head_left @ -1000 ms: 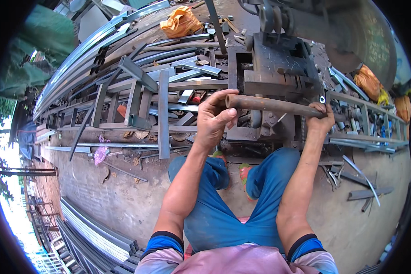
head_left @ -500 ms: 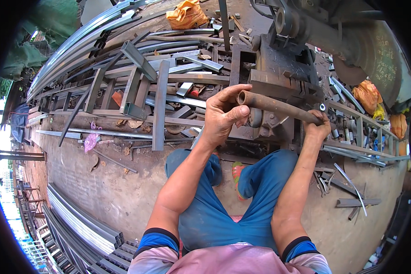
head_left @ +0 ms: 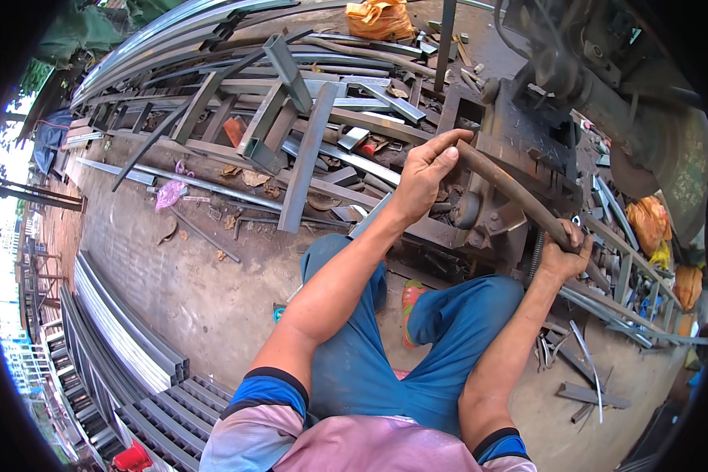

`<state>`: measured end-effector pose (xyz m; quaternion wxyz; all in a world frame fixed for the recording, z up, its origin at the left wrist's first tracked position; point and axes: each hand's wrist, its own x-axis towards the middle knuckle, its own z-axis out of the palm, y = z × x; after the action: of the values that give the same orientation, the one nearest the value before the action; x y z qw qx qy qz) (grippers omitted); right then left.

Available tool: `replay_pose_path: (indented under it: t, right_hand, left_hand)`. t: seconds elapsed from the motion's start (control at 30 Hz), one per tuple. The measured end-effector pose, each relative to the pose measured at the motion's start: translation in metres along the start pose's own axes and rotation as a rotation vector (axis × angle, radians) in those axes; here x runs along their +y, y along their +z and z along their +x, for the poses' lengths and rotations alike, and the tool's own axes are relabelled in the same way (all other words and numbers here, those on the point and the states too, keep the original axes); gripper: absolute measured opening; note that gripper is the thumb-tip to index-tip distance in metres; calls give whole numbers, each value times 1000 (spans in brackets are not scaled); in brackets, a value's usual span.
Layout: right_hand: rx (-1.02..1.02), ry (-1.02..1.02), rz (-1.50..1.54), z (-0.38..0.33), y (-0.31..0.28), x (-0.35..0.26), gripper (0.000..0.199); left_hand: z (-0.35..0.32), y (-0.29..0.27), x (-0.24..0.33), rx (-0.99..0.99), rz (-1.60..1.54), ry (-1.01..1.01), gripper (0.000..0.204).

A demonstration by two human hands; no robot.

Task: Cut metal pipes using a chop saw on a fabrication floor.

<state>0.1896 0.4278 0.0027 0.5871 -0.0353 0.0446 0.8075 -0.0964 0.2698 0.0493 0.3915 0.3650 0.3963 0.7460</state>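
Observation:
A rusty, slightly bent metal pipe [head_left: 511, 189] slants from upper left down to the right between my hands, in front of a dark machine vise [head_left: 519, 157]. My left hand [head_left: 429, 175] is at its upper end, fingers curled over the tip and thumb against the near side. The pipe's lower end is in my right hand [head_left: 565, 253], with the fingers wrapped around it. Below the pipe, the machine's metal base shows a round part [head_left: 467, 211] and a coil spring [head_left: 537, 253].
A large disc-shaped machine part [head_left: 669, 157] looms at upper right. Steel tubes and frames [head_left: 307, 157] lie heaped at left and behind. Stacked grey channels [head_left: 126, 330] are at lower left. Tongs [head_left: 544, 350] and metal strips [head_left: 594, 393] lie on the floor at right.
The pipe has tipped more steeply, its right end lower and its hollow left end turned out of sight. My right hand moved down and right with it. The whole view has shifted and turned.

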Motion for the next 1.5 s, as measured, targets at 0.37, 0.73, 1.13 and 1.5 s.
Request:
replay_pose_path:
  t: [0.37,0.73,1.13,1.5]
  right_hand:
    - [19,-330,-422,-9,23,38,34]
    - [19,-237,-272,-17,17,40,32]
    - [155,-179,-26,-8,22,31,29]
    - [103,-251,-67,-16,18,32,31]
  left_hand:
    - [5,-22,6,368,866,264,27]
    - [174,208,99,-293,1458,863,23]
    - [248,258,95,-337,1141,767,12]
    - [-10,115,-9,-370,684,-374,8]
